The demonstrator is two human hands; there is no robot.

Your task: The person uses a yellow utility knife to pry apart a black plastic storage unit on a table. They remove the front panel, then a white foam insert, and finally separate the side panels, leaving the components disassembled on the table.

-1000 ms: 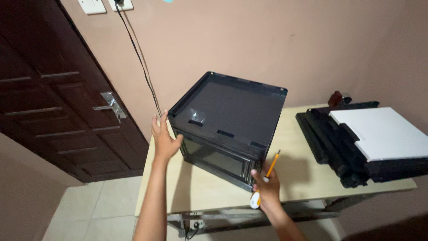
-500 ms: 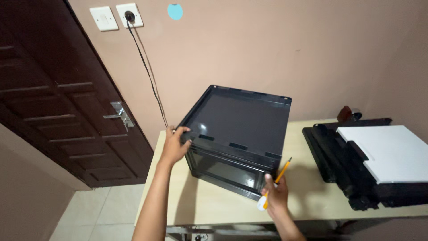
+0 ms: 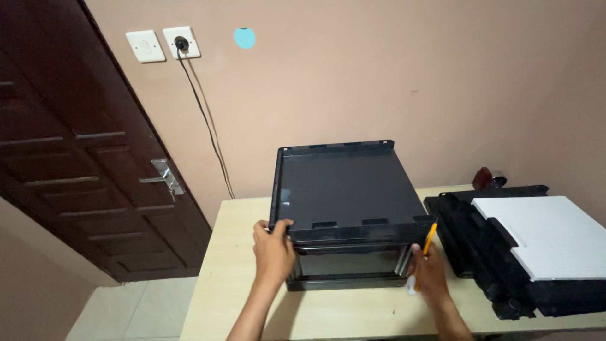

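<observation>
A: Box (image 3: 344,189) location?
B: On desk (image 3: 233,278), between both hands; left hand (image 3: 273,249) clamps its front-left corner, right hand (image 3: 428,271), gripping a pencil (image 3: 424,252), touches front-right.
A: Appearance?
B: Black, square, glossy front.

Your left hand (image 3: 273,251) covers the near left corner of the black storage box (image 3: 347,211), and your right hand (image 3: 431,276) hides its near right corner and the lower end of the orange pencil (image 3: 424,252). Both forearms leave the bottom edge. The stacked black panels (image 3: 480,246) run off the right edge, partly under a white panel (image 3: 543,237).
</observation>
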